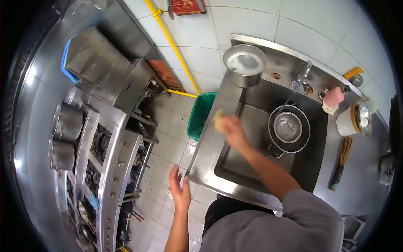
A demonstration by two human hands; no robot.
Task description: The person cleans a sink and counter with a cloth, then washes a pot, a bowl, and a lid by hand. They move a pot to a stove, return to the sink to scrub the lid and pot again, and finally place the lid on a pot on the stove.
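My right hand [233, 130] is closed around a pale yellow sponge [218, 120], held over the left rim of the steel sink [239, 157]; the hand is slightly blurred. My left hand [179, 191] hangs over the floor beside the sink's front left corner, its fingers apart and holding nothing. In the sink's right half stands a pot [307, 140] with a steel bowl [288, 127] inside it, under the tap [303, 75]. A steel pot of foamy water [245, 77] sits on the back left corner of the counter.
A green bin [202, 115] stands on the floor left of the sink. Farther left is a stove [115, 168] with pots and pans. To the right are a pink soap bottle [333, 97], a white container [346, 124] and a bundle of sticks [342, 163]. A yellow pipe [173, 44] runs down the wall.
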